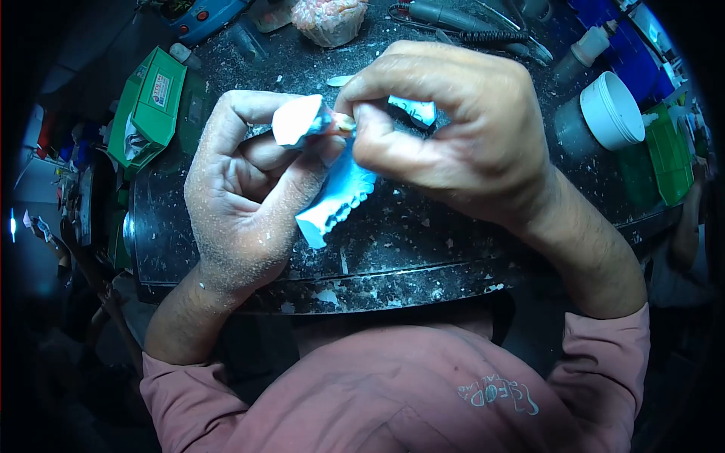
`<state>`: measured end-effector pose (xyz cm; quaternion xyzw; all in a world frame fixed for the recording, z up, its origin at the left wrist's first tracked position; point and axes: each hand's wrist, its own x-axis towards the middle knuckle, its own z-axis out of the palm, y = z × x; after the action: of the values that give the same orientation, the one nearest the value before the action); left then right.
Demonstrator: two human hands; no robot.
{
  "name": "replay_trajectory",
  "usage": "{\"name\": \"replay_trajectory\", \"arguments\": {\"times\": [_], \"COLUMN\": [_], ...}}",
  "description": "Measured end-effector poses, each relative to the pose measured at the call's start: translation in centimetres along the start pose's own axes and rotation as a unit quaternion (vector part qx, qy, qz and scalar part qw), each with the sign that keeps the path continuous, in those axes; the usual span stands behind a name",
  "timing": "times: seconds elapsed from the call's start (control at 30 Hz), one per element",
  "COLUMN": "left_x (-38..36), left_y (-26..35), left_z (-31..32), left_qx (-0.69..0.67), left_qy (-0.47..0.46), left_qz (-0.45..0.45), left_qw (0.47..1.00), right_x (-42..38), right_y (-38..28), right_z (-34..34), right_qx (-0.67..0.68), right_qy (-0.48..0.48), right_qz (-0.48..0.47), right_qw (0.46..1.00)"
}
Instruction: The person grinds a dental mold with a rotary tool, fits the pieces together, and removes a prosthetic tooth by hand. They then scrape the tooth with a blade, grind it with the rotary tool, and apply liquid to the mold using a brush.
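Note:
My left hand (245,177), dusted with pale powder, is closed around a white and blue plaster dental cast piece (298,121). At that piece's right end shows a small pink and tooth-coloured dental piece (343,123). The thumb and forefinger of my right hand (461,124) pinch right at it, and their tips partly hide it. Below the fingers a blue dental cast (340,198) with a row of teeth slants over the dark table (408,257). Behind my right fingers, another plaster block (415,111) with handwriting shows in part.
A green box (151,106) stands at the left, with a white tub (612,112) and another green box (668,155) at the right. Toward the back are a pink-white lump (330,19), a handpiece with a coiled cord (483,34), and a small bottle (593,44).

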<state>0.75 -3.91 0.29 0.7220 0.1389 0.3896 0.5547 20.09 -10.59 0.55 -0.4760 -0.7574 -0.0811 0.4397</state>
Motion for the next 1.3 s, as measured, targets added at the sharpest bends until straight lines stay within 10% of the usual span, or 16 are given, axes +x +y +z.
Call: {"name": "replay_trajectory", "arguments": {"times": [0.1, 0.67, 1.17, 1.3], "left_x": [0.6, 0.9, 4.0, 5.0], "left_y": [0.0, -0.7, 0.9, 1.8], "left_z": [-0.6, -1.0, -6.6, -6.2], "left_qx": [-0.025, -0.123, 0.226, 0.31], "left_qy": [0.02, -0.033, -0.116, -0.072], "left_qz": [-0.038, -0.039, -0.294, -0.172], "left_qw": [0.999, 0.991, 0.922, 0.932], "right_x": [0.6, 0.6, 0.8, 0.9], "right_y": [0.8, 1.3, 2.5, 2.4], "right_z": [-0.3, -0.5, -0.2, -0.2], "right_qx": [0.181, 0.179, 0.323, 0.313], "right_qy": [-0.012, -0.015, 0.048, 0.09], "right_qz": [0.06, 0.056, 0.124, 0.131], "right_qw": [0.981, 0.982, 0.937, 0.936]}}
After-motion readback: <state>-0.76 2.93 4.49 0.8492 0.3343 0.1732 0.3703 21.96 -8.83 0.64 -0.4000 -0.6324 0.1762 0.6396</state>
